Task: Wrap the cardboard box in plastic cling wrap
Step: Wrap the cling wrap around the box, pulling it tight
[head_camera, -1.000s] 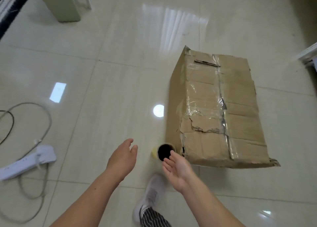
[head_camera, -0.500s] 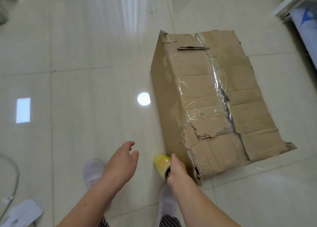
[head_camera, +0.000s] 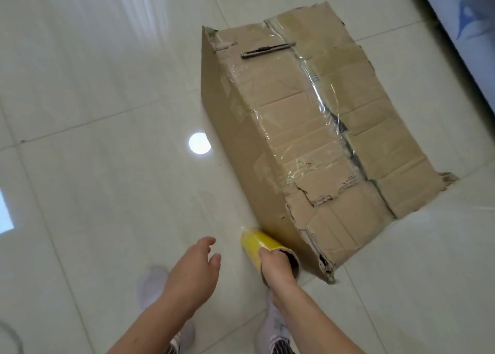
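Observation:
A big, worn cardboard box [head_camera: 316, 128] lies on the tiled floor, its top taped and partly covered with shiny clear film. A dark thin tool [head_camera: 267, 50] lies on the box's far end. My right hand [head_camera: 276, 270] grips the near end of a yellow cling wrap roll [head_camera: 255, 242], which sits low beside the box's near left corner. A faint clear sheet stretches from the roll along the box's left side. My left hand [head_camera: 194, 270] hovers open just left of the roll, holding nothing.
The pale glossy tile floor [head_camera: 93, 166] surrounds the box, with light reflections on it. My two feet in white shoes [head_camera: 276, 324] stand below my hands. A blue and white object [head_camera: 466, 24] runs along the upper right edge. A cable curves at the bottom left corner.
I have moved round the box, so it now appears turned and closer. My right hand went from open near the roll's end to gripping it. The power strip left the view.

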The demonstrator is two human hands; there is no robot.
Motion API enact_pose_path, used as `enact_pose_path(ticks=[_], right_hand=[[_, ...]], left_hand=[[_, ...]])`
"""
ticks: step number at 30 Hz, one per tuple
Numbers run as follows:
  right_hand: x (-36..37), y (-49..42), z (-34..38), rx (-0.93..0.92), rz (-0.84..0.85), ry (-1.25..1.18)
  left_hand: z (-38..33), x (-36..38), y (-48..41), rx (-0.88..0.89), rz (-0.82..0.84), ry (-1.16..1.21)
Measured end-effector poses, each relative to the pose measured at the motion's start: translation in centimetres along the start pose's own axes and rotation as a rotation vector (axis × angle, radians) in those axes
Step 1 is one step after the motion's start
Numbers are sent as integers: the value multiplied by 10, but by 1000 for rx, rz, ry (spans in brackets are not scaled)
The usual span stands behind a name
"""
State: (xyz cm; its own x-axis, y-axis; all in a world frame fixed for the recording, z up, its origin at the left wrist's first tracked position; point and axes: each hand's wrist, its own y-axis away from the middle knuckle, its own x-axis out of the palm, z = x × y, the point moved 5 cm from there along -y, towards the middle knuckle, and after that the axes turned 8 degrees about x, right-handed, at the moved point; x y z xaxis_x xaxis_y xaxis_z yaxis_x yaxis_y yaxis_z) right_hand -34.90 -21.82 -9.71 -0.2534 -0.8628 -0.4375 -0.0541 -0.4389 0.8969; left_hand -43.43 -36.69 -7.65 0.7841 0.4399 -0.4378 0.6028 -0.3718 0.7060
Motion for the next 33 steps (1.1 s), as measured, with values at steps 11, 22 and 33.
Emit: enact_pose_path(ticks=[11,22,33], right_hand=[[34,14,37,-848,-83,1224],[21,4,13,-1248,-155,1625],[16,9,24,-1534,-184,1277]], left_hand=[[-13,4,-19,30,-26,47],[-86,11,-62,431,173,-723],[-81,17,-61,540,329,-892]])
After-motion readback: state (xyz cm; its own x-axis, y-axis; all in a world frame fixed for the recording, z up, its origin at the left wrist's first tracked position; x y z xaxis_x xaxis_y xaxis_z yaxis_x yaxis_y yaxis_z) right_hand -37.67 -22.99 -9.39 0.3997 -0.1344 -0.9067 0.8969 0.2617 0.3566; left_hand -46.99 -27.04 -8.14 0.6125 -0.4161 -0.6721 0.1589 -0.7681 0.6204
